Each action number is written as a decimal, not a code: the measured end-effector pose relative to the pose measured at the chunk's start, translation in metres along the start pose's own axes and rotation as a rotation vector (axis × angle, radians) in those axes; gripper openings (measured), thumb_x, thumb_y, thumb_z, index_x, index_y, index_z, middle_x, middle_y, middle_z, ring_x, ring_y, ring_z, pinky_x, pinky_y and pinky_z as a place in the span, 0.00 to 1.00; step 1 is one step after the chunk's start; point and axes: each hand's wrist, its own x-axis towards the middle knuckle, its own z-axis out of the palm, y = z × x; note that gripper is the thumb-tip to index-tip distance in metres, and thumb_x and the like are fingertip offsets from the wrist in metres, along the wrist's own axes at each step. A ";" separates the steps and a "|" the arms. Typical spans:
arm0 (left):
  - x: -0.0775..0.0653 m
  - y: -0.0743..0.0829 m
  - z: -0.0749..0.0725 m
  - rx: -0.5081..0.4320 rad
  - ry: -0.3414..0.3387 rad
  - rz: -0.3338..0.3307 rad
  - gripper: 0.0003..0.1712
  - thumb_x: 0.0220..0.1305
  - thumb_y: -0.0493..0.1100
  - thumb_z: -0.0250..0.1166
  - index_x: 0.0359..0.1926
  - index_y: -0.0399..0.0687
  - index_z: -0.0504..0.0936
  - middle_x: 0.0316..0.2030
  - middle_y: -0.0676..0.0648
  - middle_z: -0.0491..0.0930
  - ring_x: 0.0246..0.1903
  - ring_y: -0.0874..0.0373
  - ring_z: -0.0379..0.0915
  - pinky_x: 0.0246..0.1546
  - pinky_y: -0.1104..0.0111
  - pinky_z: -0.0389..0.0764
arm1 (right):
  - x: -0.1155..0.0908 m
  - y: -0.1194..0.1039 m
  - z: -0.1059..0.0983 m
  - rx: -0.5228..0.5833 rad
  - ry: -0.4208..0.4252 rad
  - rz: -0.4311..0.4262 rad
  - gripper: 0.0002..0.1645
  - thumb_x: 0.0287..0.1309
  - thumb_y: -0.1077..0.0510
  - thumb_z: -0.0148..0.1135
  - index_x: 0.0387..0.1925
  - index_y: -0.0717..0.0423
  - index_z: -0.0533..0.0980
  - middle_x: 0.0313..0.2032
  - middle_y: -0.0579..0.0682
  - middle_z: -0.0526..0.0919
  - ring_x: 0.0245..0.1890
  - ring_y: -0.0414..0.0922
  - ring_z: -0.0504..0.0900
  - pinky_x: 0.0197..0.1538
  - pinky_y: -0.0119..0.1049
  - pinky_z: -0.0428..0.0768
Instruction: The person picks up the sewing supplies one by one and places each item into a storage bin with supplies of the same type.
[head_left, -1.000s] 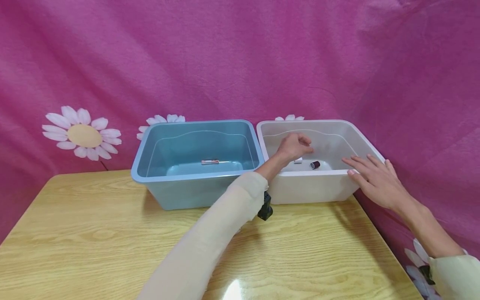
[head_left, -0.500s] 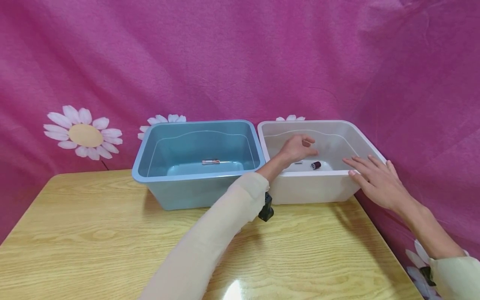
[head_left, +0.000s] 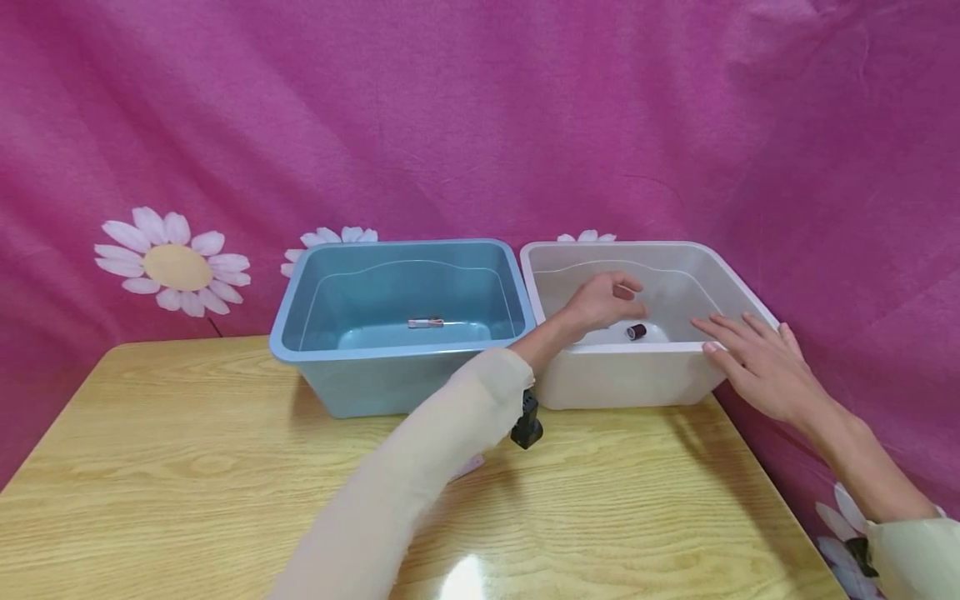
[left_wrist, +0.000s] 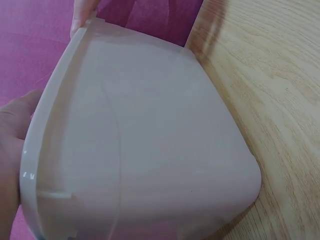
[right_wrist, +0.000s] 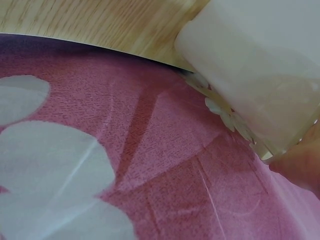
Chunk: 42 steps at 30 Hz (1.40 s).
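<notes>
From the head, we look forward and down across the surface, far enough back to take in the blue tub, the pale tub, the left hand, the right hand and the pink curtain behind. From the left wrist, we sit close to the pale tub's outer wall, which fills most of a view turned sideways, surface on the right. From the right wrist, turned roughly upside down, we catch a tub corner close up beside a broad stretch of curtain. All three views share tub, surface and curtain.
</notes>
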 end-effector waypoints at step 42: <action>-0.101 0.018 -0.034 -0.009 -0.256 0.360 0.23 0.62 0.34 0.70 0.58 0.37 0.78 0.56 0.46 0.79 0.53 0.55 0.78 0.50 0.76 0.77 | 0.002 -0.001 -0.004 0.003 -0.049 0.041 0.29 0.77 0.47 0.45 0.73 0.51 0.64 0.71 0.67 0.60 0.71 0.74 0.46 0.65 0.75 0.34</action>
